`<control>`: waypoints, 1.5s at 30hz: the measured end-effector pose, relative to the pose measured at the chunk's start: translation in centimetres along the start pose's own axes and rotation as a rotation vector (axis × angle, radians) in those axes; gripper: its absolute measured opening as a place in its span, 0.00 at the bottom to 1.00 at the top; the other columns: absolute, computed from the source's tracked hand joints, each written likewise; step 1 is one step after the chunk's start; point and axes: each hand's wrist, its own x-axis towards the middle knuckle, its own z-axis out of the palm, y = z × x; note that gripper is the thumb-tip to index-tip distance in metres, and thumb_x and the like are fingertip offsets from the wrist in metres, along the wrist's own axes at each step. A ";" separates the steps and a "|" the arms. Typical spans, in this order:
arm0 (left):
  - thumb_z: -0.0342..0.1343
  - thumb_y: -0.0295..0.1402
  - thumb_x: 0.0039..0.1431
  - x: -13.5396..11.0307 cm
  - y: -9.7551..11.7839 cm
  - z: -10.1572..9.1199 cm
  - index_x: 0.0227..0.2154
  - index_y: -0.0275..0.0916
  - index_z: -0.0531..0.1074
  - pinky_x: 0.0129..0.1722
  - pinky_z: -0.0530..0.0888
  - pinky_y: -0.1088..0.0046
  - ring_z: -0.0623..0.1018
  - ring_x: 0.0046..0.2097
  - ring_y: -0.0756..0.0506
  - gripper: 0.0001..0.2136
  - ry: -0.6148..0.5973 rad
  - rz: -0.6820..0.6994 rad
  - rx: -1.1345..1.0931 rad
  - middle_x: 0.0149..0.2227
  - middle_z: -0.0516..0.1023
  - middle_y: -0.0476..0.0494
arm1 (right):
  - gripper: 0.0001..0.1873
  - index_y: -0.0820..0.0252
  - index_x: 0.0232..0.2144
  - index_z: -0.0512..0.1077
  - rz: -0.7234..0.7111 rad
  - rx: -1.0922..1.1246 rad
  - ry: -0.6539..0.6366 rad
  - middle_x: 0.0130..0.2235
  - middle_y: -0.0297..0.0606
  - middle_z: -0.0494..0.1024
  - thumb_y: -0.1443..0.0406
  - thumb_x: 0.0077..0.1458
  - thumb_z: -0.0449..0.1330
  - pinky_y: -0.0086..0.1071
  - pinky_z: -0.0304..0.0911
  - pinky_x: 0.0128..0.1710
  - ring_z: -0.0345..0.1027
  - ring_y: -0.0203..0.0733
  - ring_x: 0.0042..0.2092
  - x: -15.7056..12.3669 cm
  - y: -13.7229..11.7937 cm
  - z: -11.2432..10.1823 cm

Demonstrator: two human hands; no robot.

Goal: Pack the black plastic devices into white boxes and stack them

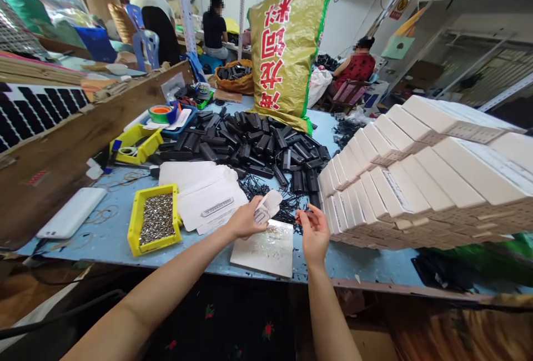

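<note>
My left hand (pixel 249 220) is closed around a small folded white card carton (pixel 268 206), held above a pale square board (pixel 263 252) strewn with tiny shiny bits. To the right of it, my right hand (pixel 315 234) has thumb and fingertips pinched together beside a heap of thin black sticks (pixel 254 186); what lies between them is too small to make out. Flat white cartons with a printed drawing (pixel 214 205) lie spread left of my left hand. A yellow bin (pixel 135 222) holds many small metal pieces (pixel 157 219).
Black plastic cases (pixel 250 141) are piled behind my hands. Stacked white boxes (pixel 387 189) stand close on the right. A tall yellow sack (pixel 287 55) rises at the back. On the left are a white phone-like device (pixel 73 212) and another yellow bin (pixel 141 141). Two people sit farther off.
</note>
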 end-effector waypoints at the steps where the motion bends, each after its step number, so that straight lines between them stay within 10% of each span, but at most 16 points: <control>1: 0.60 0.35 0.45 -1.5 -0.3 -0.2 0.55 0.40 0.59 0.36 0.72 0.66 0.78 0.37 0.39 0.32 -0.011 0.014 0.046 0.39 0.77 0.43 | 0.18 0.61 0.44 0.69 -0.064 -0.030 -0.016 0.35 0.41 0.78 0.58 0.54 0.61 0.34 0.70 0.35 0.73 0.39 0.34 -0.9 -0.9 0.5; 8: 0.58 0.36 0.51 -6.7 -1.9 0.0 0.63 0.44 0.48 0.48 0.72 0.64 0.75 0.51 0.40 0.37 0.108 0.043 0.065 0.57 0.68 0.40 | 0.05 0.55 0.33 0.76 -0.562 -0.513 -0.459 0.34 0.38 0.76 0.65 0.57 0.60 0.37 0.65 0.42 0.67 0.41 0.38 -3.5 -3.9 3.9; 19: 0.60 0.38 0.50 -7.7 -5.7 -4.0 0.63 0.41 0.47 0.53 0.70 0.59 0.72 0.54 0.38 0.39 0.311 -0.127 -0.024 0.58 0.66 0.37 | 0.13 0.58 0.40 0.75 -0.182 -0.775 -0.570 0.39 0.40 0.76 0.71 0.57 0.52 0.37 0.66 0.43 0.69 0.42 0.40 -0.9 2.4 1.2; 25: 0.59 0.37 0.51 -10.7 -5.7 -3.4 0.61 0.41 0.50 0.58 0.65 0.61 0.66 0.60 0.39 0.36 0.249 -0.038 -0.009 0.61 0.61 0.37 | 0.11 0.56 0.28 0.77 -0.311 -0.716 -0.875 0.45 0.38 0.73 0.76 0.48 0.59 0.37 0.63 0.48 0.66 0.41 0.45 3.3 4.5 3.5; 28: 0.59 0.36 0.51 -11.6 -5.8 -2.8 0.61 0.41 0.50 0.57 0.66 0.62 0.67 0.60 0.39 0.36 0.250 -0.056 0.014 0.61 0.61 0.36 | 0.02 0.58 0.26 0.74 -0.174 -0.429 -0.755 0.36 0.38 0.76 0.68 0.49 0.61 0.36 0.64 0.45 0.68 0.40 0.40 4.3 4.6 3.9; 35: 0.59 0.36 0.51 -11.6 -6.1 -2.3 0.61 0.40 0.53 0.56 0.67 0.62 0.67 0.59 0.38 0.34 0.150 -0.043 0.089 0.60 0.64 0.36 | 0.17 0.59 0.46 0.64 0.000 -0.069 -0.297 0.35 0.39 0.76 0.57 0.58 0.55 0.37 0.68 0.39 0.72 0.40 0.36 -1.5 1.5 5.8; 41: 0.57 0.34 0.51 -11.5 -6.0 -2.0 0.60 0.42 0.55 0.52 0.71 0.63 0.71 0.56 0.40 0.32 0.174 -0.014 0.087 0.58 0.67 0.38 | 0.05 0.56 0.32 0.75 -0.284 -0.334 -0.705 0.35 0.39 0.76 0.61 0.53 0.61 0.41 0.63 0.48 0.68 0.43 0.42 -6.1 -1.7 8.4; 45: 0.58 0.35 0.50 -11.2 -6.4 -2.0 0.50 0.42 0.64 0.49 0.72 0.63 0.75 0.50 0.41 0.22 0.209 -0.043 0.059 0.49 0.74 0.41 | 0.13 0.56 0.40 0.76 -0.095 -0.163 -0.596 0.43 0.41 0.75 0.57 0.56 0.58 0.40 0.66 0.46 0.69 0.42 0.43 -6.3 0.2 9.5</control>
